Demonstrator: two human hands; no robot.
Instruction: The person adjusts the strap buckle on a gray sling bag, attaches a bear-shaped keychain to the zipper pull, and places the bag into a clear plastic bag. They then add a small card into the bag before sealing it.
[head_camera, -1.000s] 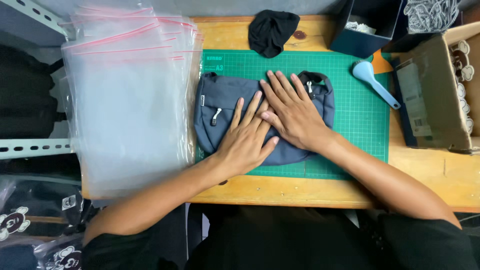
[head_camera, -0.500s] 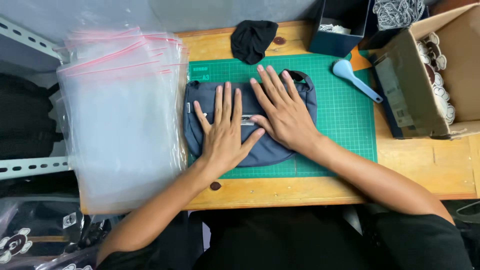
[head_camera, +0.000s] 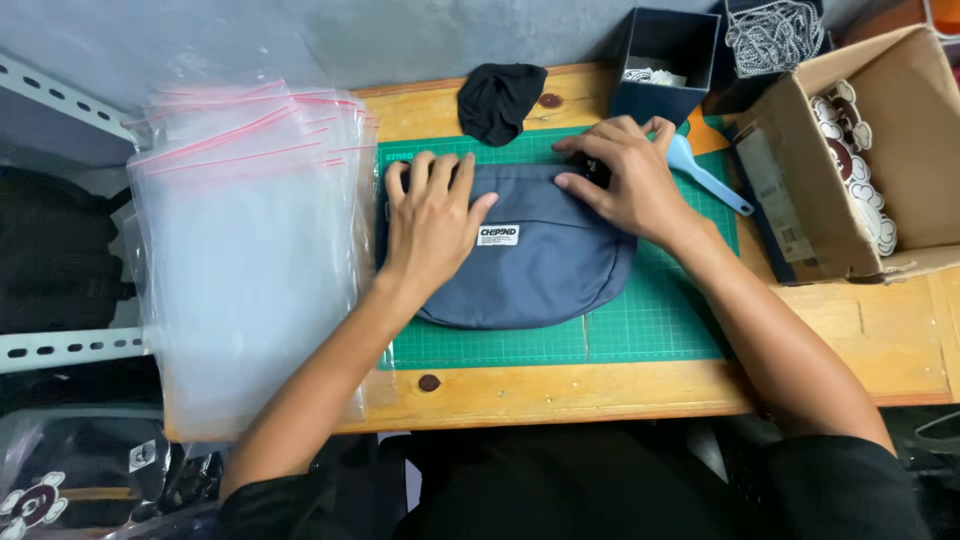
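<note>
Pressing flat: left hand, fingers spread, on the grey pouch, which lies on the green mat. Right hand pinches the pouch's top edge, fingers curled. Bag stack to the left; black cloth behind.

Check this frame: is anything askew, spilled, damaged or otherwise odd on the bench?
Nothing looks damaged or spilled. The grey pouch lies flat on the green cutting mat under the left hand and right hand. The stack of clear zip bags overhangs the table's left and front edges, and a black cloth lies crumpled behind the mat.
</note>
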